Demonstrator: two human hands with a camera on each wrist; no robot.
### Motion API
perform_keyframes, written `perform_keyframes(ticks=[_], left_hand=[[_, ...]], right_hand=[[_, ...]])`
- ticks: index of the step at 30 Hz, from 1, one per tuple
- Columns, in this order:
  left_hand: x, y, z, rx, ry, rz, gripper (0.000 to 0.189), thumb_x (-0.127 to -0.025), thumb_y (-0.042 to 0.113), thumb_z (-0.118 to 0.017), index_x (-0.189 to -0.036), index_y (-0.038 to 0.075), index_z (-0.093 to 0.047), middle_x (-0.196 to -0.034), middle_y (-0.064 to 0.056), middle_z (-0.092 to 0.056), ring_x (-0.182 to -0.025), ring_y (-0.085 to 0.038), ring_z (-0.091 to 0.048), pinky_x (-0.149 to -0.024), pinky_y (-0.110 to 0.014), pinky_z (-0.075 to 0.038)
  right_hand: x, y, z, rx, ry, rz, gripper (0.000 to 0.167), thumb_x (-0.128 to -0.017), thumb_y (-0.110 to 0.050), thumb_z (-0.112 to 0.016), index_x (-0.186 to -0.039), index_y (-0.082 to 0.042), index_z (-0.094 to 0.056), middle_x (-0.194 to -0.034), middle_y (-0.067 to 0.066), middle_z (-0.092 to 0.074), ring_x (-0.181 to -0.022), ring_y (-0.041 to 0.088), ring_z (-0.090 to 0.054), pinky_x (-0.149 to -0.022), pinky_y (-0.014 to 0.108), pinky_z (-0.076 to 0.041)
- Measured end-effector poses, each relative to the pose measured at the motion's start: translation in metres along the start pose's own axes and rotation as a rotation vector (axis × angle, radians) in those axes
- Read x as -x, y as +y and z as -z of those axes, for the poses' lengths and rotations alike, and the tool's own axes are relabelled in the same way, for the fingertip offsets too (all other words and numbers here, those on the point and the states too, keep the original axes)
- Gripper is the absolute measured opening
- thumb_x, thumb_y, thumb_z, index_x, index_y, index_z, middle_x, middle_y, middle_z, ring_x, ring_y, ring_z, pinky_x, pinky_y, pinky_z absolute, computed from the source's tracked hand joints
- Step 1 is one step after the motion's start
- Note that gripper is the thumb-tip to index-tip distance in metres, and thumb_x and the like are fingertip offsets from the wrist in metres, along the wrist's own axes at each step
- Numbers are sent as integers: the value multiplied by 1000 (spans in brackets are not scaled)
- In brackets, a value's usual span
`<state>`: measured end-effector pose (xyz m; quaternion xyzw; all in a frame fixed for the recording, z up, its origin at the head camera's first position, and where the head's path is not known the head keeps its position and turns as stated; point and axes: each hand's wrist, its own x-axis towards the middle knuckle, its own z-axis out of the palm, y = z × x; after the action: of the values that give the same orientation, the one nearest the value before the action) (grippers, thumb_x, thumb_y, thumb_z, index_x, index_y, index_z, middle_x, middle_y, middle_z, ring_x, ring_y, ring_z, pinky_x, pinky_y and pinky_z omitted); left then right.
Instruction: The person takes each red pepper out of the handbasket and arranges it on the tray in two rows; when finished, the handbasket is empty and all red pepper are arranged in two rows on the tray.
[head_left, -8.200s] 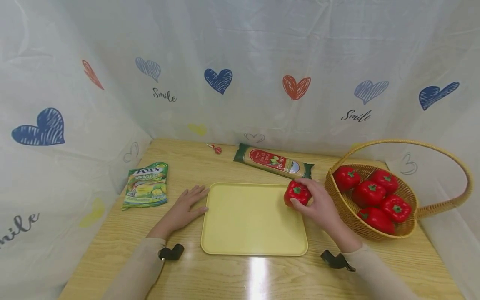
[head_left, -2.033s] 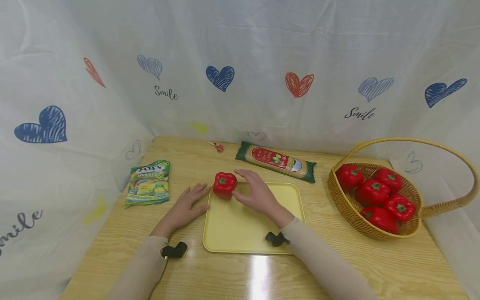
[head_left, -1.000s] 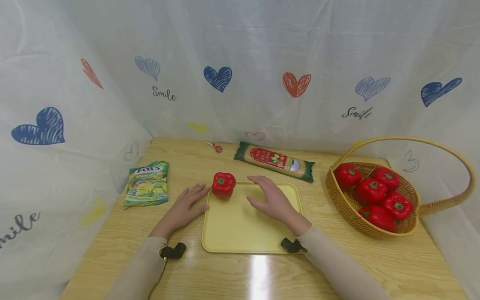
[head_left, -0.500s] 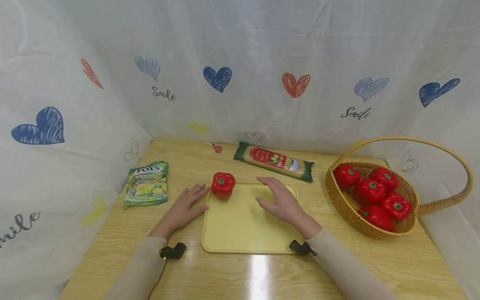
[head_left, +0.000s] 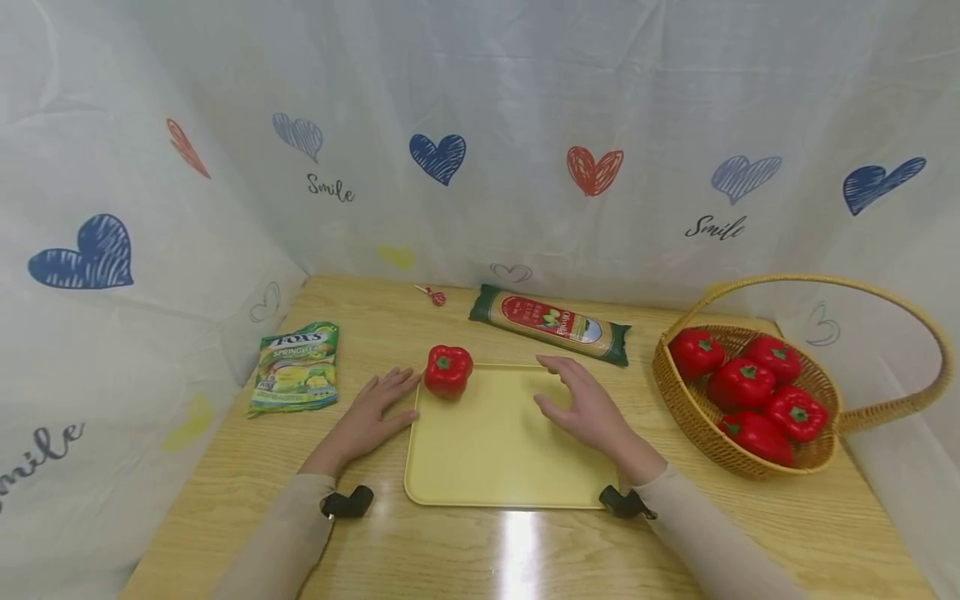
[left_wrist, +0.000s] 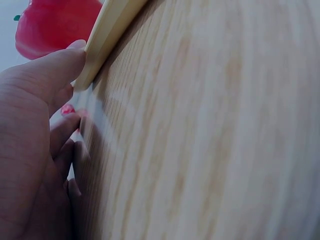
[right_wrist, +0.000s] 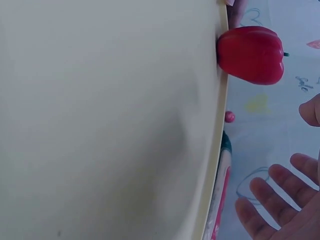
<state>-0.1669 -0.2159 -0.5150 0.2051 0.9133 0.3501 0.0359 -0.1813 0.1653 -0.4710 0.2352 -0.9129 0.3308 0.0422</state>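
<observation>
A red bell pepper (head_left: 447, 372) with a green stem stands upright in the back left corner of the yellow tray (head_left: 510, 450). My left hand (head_left: 367, 423) lies on the table just left of the tray, its fingers spread and its thumb at the tray's rim, as the left wrist view also shows. Over the tray's right part hovers my right hand (head_left: 588, 410), fingers apart and holding nothing. In the right wrist view the bell pepper (right_wrist: 251, 55) stands well away from those fingers (right_wrist: 287, 185).
On the right, a wicker basket (head_left: 701, 425) with a tall handle holds several red peppers (head_left: 741, 382). Behind the tray lies a long pasta packet (head_left: 551, 323), with a red lollipop (head_left: 436, 296) to its left. A green candy bag (head_left: 296, 369) lies at the left.
Earlier my right hand gripped the bell pepper at the tray's right side; the pepper now stands at the back left. The right hand has let go and drawn back rightward. My left hand stays put.
</observation>
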Motion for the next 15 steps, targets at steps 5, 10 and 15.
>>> perform_keyframes(ticks=[5,10,15], left_hand=[[0,-1,-1,-1,14,-20,65,-101,38,-63,-155,9,-43,-161,-17,-37,-152,-40,-23,-125,-58,-6],[0,-1,-2,0,13,-19,65,-101,39,-63,-155,10,-43,-161,-17,-37,-152,-40,-22,-124,-59,-6],[0,-1,0,0,-4,8,65,-101,41,-62,-156,12,-42,-162,-14,-35,-154,-35,-20,-126,-55,-4]], right_hand=[[5,6,4,5,1,-6,62,-94,-28,-74,-149,-12,-51,-143,9,-56,-125,28,-56,-103,52,-50],[10,10,9,17,-3,-18,61,-94,-28,-74,-149,-11,-51,-142,9,-57,-124,29,-57,-102,51,-51],[15,13,14,44,7,-25,62,-94,-27,-74,-149,-10,-51,-141,12,-57,-123,30,-57,-101,53,-52]])
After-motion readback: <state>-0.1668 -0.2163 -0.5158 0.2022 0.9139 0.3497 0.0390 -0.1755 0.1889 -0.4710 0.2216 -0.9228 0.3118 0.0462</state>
